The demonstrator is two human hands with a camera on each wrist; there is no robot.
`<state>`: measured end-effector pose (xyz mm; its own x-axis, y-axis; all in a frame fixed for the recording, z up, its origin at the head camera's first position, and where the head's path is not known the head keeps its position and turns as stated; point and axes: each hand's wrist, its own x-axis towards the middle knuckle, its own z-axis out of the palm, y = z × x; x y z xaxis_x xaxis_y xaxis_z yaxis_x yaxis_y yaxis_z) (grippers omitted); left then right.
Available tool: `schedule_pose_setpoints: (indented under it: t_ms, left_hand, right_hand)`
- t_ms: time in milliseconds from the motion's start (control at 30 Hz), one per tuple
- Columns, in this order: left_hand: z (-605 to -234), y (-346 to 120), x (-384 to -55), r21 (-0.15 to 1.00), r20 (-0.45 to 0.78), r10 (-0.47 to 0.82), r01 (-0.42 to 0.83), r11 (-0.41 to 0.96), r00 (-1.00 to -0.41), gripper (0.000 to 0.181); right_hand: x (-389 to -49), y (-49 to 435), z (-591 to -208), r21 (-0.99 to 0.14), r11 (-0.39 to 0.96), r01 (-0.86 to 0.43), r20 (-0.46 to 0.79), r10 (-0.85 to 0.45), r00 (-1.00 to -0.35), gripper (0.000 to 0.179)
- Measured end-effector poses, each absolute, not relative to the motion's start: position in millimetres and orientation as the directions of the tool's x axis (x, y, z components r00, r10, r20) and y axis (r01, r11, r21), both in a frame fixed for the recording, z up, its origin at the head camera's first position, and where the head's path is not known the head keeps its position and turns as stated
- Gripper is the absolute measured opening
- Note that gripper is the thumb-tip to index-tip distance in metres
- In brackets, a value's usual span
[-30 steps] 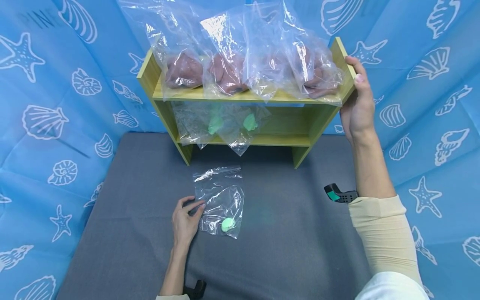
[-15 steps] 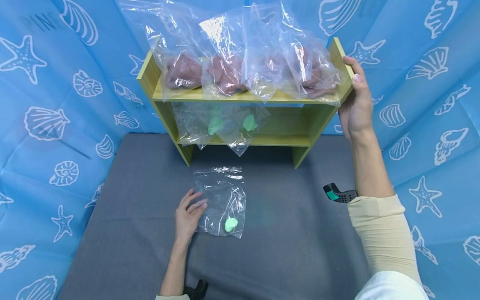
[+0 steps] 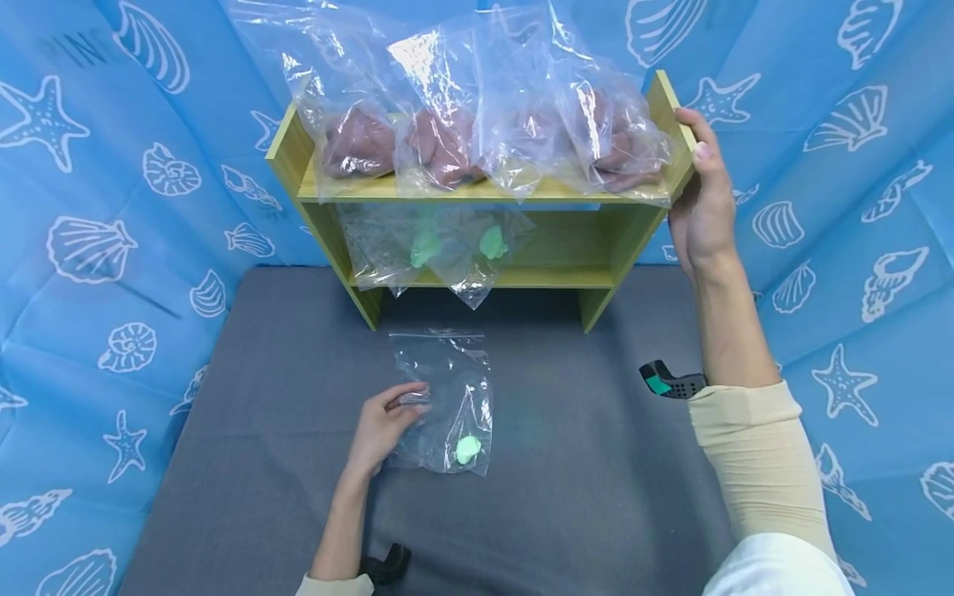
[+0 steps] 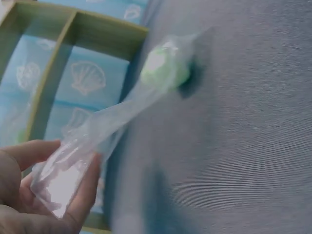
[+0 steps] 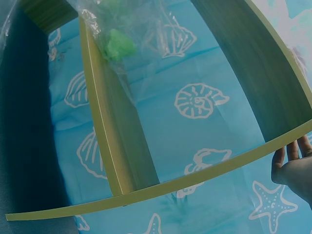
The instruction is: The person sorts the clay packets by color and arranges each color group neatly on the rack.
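Note:
My left hand [image 3: 378,426] pinches the left side of a clear zip bag [image 3: 450,356] at the table's middle. A pale green lump [image 3: 468,449] sits in the bag's lower right corner. In the left wrist view, the plastic runs from between thumb and fingers to the green lump [image 4: 165,68]. At the upper right, my right hand [image 3: 708,215] grips the side panel of a small wooden two-tier shelf [image 3: 551,280]. In the right wrist view, its fingertips [image 5: 292,152] are at that panel's edge.
Bags with reddish-brown lumps [image 3: 361,142] line the shelf's top tier. Two bags with green lumps [image 3: 493,242] lie on the lower tier, left and middle, their corners overhanging its front. A blue shell-print curtain [image 3: 97,248] surrounds the grey table [image 3: 566,497].
My left hand has moved right and further over the bag, its fingers closing on the plastic. The bag has slid slightly right. My right hand stays at the shelf's side panel.

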<state>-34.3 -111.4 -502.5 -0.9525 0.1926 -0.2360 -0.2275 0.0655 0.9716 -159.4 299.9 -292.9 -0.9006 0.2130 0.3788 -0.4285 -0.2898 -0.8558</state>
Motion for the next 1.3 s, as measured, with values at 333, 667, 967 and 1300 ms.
schedule_pose_setpoints:
  t_ms: [333,667,967,1300]
  left_hand:
    - [-452,-98,-32,0.979,-0.19,0.442,-0.133,0.156,-0.877,0.044]
    - [-399,-80,-30,0.998,-0.065,0.616,-0.035,0.06,-0.785,0.04]
    - [-367,-51,-43,0.986,0.163,0.646,0.144,-0.082,-0.746,0.046]
    - [-361,-14,-75,0.925,0.376,0.541,0.267,-0.272,-0.752,0.051]
  right_hand:
    - [-160,299,-292,-0.862,-0.269,-0.429,0.38,0.216,-0.899,0.044]
    - [-160,300,-294,-0.86,-0.266,-0.436,0.389,0.212,-0.896,0.044]
    - [-159,300,-293,-0.857,-0.276,-0.436,0.384,0.222,-0.896,0.045]
    - [-159,299,-293,-0.854,-0.295,-0.429,0.378,0.216,-0.9,0.044]
